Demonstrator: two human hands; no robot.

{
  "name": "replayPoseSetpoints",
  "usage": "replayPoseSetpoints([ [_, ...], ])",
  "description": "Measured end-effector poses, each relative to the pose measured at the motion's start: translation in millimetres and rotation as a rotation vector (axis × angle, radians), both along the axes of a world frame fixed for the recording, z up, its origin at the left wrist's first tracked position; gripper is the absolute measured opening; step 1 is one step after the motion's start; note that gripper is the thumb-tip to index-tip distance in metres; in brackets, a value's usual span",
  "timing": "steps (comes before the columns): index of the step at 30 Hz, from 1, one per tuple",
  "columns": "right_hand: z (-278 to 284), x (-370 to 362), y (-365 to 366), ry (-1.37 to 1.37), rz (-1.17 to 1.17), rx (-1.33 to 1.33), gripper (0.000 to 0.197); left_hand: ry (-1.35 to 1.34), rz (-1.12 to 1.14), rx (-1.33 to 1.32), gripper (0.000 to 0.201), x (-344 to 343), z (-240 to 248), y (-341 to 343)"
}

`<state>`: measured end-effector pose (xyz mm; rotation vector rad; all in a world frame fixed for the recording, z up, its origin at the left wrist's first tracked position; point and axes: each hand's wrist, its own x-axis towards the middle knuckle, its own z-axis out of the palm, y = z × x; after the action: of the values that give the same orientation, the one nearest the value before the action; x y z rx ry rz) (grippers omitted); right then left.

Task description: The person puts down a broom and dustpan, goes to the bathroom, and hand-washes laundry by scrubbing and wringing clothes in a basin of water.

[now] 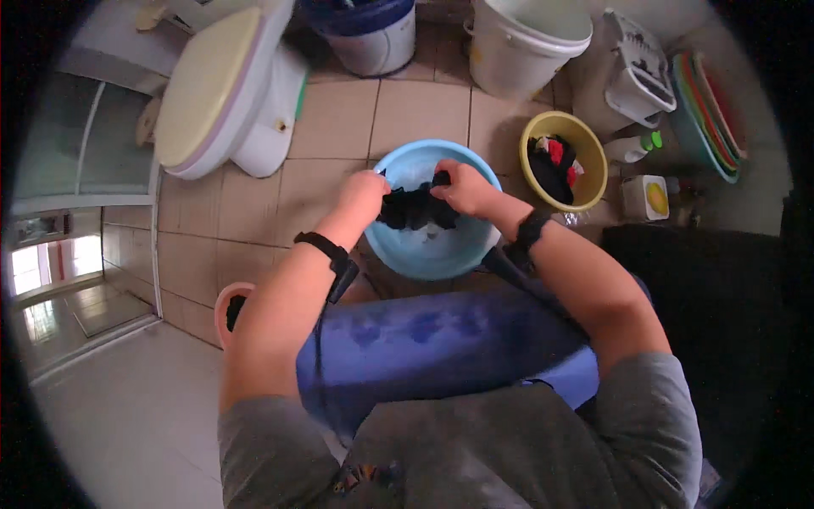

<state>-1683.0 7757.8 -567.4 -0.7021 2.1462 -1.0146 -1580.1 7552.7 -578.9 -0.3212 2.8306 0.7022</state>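
A light blue basin [407,265] stands on the tiled floor in front of my knees, with what looks like water in its bottom. Across it stretches a piece of black cloth [420,210], held up at two places. My left hand [366,192] grips the cloth at the basin's left side. Near the far right rim, my right hand [462,188] pinches another part of it, with a dark bunch showing at the fingertips. The lower folds hang down into the basin; the cloth's full shape is hidden by its bunching.
A yellow basin [596,188] holding black, red and white cloth stands to the right. Behind are a white bucket [487,64] and a blue-rimmed bucket [370,51]. A toilet [208,93] is at the far left. A pink basin [222,314] sits beside my left arm.
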Motion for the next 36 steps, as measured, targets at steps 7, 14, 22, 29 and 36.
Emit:
replayPoseSetpoints([
  [7,166,25,-5,0.226,0.125,-0.291,0.042,0.422,0.095,0.445,0.014,15,202,47],
  [14,224,19,-16,0.103,-0.168,-0.4,0.026,0.775,0.066,0.831,0.078,22,214,53],
  [22,292,48,-29,0.09,-0.179,-0.389,0.029,0.533,-0.013,0.799,0.104,15,98,65],
  [29,203,22,-22,0.175,-0.093,-0.207,0.032,0.357,0.012,0.41,0.067,5,94,56],
  [36,119,24,-24,0.113,-0.04,-0.133,0.04,-0.083,0.029,0.386,0.064,10,49,36],
])
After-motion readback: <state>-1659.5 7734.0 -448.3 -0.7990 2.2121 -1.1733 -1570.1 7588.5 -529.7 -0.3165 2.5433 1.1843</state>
